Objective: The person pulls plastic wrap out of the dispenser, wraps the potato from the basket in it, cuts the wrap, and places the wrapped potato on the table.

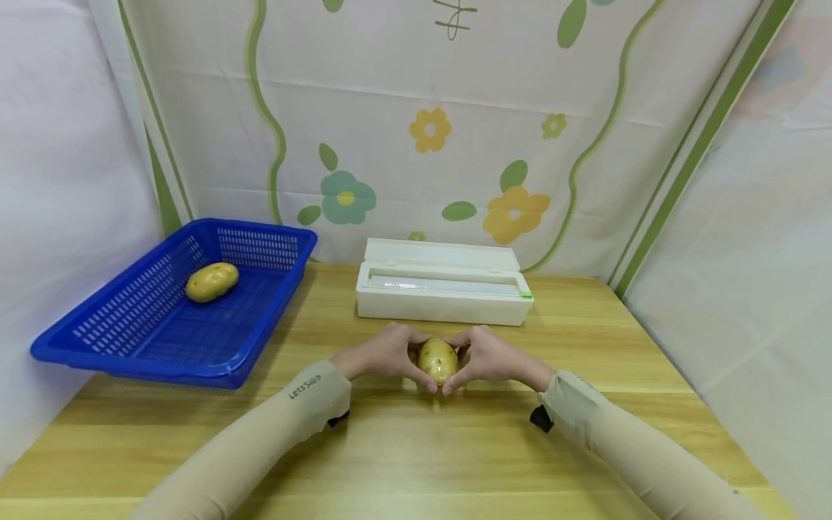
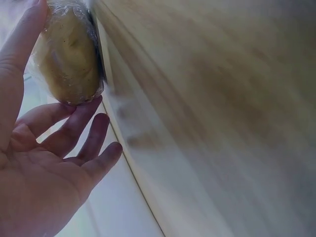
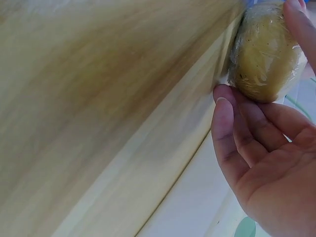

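A potato [image 1: 438, 361] wrapped in clear plastic film sits at the middle of the table, between my two hands. My left hand [image 1: 392, 354] holds it from the left side, thumb at the near end and fingers at the far end. From the right side, my right hand [image 1: 489, 355] holds the same potato in a mirrored way. In the left wrist view the crinkled film shows over the potato [image 2: 69, 54], against the fingertips. The right wrist view shows fingertips touching the end of the potato [image 3: 264, 54] close to the tabletop.
A white cling film box [image 1: 445, 307] with its lid raised stands just beyond the hands. At the left is a blue plastic basket [image 1: 260, 339] with another potato [image 1: 212, 282] inside. Fabric walls with printed flowers border the wooden table [image 1: 416, 462].
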{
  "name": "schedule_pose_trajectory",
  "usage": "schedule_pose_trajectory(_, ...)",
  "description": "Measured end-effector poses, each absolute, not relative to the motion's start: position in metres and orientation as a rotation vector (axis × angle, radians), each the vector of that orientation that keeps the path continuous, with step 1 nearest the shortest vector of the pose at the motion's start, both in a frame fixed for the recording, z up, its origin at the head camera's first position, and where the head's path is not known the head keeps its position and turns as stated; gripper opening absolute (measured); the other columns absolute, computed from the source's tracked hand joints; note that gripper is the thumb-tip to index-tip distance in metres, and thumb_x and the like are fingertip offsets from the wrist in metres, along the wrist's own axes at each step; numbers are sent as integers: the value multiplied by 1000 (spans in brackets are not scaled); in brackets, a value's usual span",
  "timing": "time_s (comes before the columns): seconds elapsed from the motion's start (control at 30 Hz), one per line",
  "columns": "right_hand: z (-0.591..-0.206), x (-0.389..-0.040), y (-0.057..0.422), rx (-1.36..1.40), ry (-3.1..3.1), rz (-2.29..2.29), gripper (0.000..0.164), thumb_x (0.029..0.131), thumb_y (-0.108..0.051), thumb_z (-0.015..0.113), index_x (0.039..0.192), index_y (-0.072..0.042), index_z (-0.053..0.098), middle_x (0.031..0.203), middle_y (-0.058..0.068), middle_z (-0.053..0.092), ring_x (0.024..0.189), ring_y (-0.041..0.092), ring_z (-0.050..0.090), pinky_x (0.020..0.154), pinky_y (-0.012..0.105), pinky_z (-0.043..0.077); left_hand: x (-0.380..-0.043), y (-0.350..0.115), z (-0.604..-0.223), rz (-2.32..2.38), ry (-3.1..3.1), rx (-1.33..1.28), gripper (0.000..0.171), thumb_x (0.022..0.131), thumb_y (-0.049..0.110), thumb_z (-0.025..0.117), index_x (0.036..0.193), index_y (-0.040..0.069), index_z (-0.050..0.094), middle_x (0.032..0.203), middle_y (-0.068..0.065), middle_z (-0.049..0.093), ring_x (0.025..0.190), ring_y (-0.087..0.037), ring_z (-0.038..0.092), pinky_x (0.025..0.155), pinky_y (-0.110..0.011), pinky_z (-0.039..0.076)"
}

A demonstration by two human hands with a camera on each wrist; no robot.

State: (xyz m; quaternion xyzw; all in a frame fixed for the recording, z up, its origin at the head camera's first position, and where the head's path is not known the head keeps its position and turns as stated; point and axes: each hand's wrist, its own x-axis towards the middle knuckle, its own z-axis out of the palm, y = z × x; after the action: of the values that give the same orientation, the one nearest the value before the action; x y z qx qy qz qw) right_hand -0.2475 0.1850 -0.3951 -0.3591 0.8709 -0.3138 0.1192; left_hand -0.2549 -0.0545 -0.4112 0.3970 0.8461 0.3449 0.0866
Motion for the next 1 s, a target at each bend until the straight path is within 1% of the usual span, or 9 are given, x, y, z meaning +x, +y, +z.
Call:
schedule_pose_trajectory(0.17,-395,-248,185,-1055,2551,-918,79,65,-45,91,128,-5,64,92,-10,70,78,18,66,63,29,55,-255,-55,-411,1026,2534,1182,78,65,51,89,127,10,65,95,13,66,85,-14,63,71,-24,52)
schedule_pose_trajectory(0.3,-395,-249,185,-1038,2538,-933,77,64,-44,91,126,-6,65,92,-9,70,79,16,67,64,29,56,-256,-55,-412,1036,2527,1193,76,65,51,88,126,11,66,96,14,67,86,-12,63,72,-24,51)
schedule_pose_trajectory(0.4,-396,-249,184,-1017,2517,-947,75,65,-42,91,126,-6,65,93,-9,70,79,15,67,65,29,56,-257,-55,-413,1047,2518,1204,76,65,52,88,125,11,67,96,15,67,84,-12,63,72,-24,51)
schedule_pose_trajectory(0.53,-397,-249,184,-993,2496,-976,75,65,-38,92,126,-4,64,94,-7,70,81,17,68,66,30,56,-258,-55,-414,1063,2507,1218,76,65,52,88,125,9,67,96,14,68,81,-14,62,70,-24,51)
schedule_pose_trajectory(0.63,-397,-248,184,-984,2502,-988,76,64,-38,93,125,-3,64,94,-6,70,80,17,68,66,30,56,-257,-55,-414,1061,2509,1207,78,64,52,88,126,9,67,99,14,68,84,-15,63,72,-24,51)
schedule_pose_trajectory(0.77,-398,-247,184,-976,2515,-991,77,63,-40,93,125,-4,65,92,-8,70,79,16,67,65,30,56,-257,-55,-414,1047,2515,1170,83,64,54,88,129,9,65,104,12,68,88,-12,63,75,-25,51)
schedule_pose_trajectory(0.87,-399,-247,184,-974,2511,-997,78,63,-39,93,125,-3,64,93,-8,70,79,16,67,65,30,56,-256,-55,-414,1043,2518,1148,87,63,54,88,132,6,62,108,8,68,92,-9,62,77,-25,51)
schedule_pose_trajectory(1.0,-399,-247,184,-971,2513,-1019,79,63,-39,93,125,-2,65,95,-7,71,79,17,67,65,31,56,-256,-56,-412,1052,2505,1137,85,64,52,89,131,7,63,104,8,69,89,-12,64,74,-26,52)
